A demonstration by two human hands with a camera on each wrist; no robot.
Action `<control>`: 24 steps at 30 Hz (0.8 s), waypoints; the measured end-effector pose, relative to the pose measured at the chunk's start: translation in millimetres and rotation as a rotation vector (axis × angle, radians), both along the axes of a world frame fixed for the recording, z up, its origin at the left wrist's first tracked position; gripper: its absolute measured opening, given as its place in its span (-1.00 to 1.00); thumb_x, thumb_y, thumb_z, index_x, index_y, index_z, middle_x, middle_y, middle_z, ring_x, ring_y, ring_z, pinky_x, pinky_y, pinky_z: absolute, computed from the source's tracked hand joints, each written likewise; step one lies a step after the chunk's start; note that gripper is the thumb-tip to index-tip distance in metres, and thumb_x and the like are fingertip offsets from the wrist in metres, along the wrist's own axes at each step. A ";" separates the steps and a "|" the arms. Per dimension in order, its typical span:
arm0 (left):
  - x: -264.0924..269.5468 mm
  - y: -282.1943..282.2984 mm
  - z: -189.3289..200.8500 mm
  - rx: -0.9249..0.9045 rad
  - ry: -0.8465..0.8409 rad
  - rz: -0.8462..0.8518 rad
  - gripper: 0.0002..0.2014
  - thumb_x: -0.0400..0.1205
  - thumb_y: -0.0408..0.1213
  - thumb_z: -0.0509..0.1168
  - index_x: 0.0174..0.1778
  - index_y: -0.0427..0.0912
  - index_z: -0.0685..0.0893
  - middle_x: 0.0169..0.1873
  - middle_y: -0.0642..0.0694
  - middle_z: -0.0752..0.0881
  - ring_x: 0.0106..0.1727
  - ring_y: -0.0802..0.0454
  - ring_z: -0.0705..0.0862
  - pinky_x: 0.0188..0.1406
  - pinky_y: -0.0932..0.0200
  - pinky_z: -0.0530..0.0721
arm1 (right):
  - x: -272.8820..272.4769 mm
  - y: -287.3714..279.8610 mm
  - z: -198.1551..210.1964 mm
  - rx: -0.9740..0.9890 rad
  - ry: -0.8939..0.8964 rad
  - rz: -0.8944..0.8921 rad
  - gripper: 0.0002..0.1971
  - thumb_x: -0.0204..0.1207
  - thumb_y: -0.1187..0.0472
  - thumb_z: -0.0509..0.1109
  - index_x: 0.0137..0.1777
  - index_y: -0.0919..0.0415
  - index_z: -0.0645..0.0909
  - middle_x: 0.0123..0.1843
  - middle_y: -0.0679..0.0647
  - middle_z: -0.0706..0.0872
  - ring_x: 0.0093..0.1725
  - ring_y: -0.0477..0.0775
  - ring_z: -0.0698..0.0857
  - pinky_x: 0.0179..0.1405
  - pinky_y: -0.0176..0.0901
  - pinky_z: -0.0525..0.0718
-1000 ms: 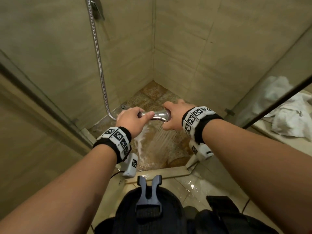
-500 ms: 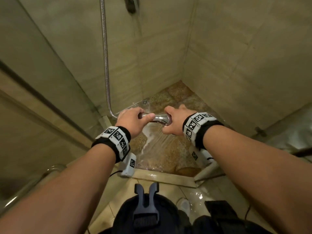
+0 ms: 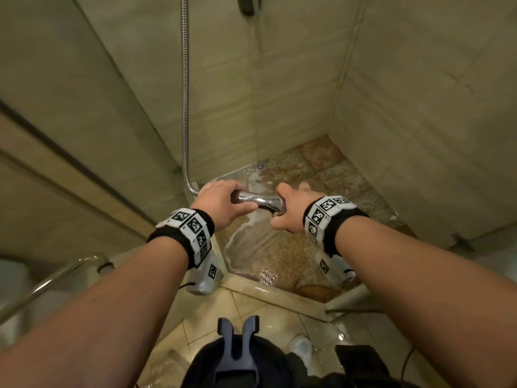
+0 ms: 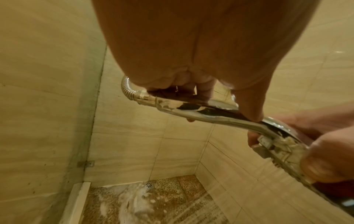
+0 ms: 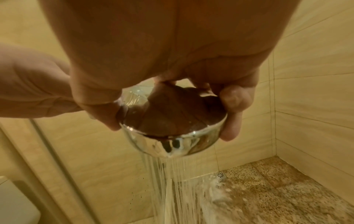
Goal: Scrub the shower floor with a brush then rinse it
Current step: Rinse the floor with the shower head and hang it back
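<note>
You can't see the shower head's point(image 5: 172, 136) spray face from any view, your right hand point(image 3: 291, 211) covers most of it from above, and the hose point(image 3: 184, 93) runs off the top edge.

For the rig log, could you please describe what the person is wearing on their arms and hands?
Both forearms are bare, without sleeves or gloves. The left hand and the right hand each have a black wristband carrying white blocks printed with black square markers, and a white camera housing hangs beneath each wrist; a thin dark cable leaves the left one.
</note>
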State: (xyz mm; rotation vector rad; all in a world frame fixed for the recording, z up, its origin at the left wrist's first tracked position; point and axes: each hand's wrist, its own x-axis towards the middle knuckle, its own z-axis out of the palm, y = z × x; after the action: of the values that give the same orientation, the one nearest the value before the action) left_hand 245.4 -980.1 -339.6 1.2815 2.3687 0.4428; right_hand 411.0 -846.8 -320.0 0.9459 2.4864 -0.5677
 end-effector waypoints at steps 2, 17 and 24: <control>-3.4 -1.0 -0.2 -0.004 0.000 -0.006 -0.54 0.51 0.29 0.46 0.11 0.00 0.71 -0.10 0.01 0.68 0.04 -0.07 0.63 0.22 -0.14 0.60 | -3.3 -1.4 -2.3 -0.018 -0.004 0.000 -0.55 0.31 -0.24 0.41 0.06 -0.11 0.31 0.10 0.12 0.40 -0.20 0.20 0.65 -0.17 0.01 0.71; -31.0 -6.8 -0.9 -0.036 -0.014 0.019 -0.51 0.48 0.36 0.43 0.12 0.07 0.69 -0.09 0.10 0.64 0.06 -0.03 0.61 0.19 -0.14 0.66 | -29.7 -7.3 -4.4 -0.025 -0.003 0.002 -0.52 0.28 -0.24 0.42 0.06 -0.14 0.27 0.14 0.13 0.40 -0.20 0.17 0.67 -0.22 0.00 0.74; -39.6 -4.7 -0.6 -0.042 -0.020 0.027 -0.50 0.48 0.35 0.44 0.18 0.11 0.67 -0.07 0.17 0.61 0.13 -0.01 0.59 0.23 -0.11 0.65 | -37.5 -6.3 -5.1 -0.020 0.001 -0.002 -0.52 0.28 -0.24 0.41 0.08 -0.11 0.30 0.13 0.13 0.41 -0.18 0.19 0.65 -0.11 0.07 0.75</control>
State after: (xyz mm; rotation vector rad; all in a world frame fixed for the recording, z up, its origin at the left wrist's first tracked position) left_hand 205.8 -984.7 -340.2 1.2217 2.3685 0.4096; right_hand 373.5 -853.1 -325.0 0.9412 2.4761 -0.5924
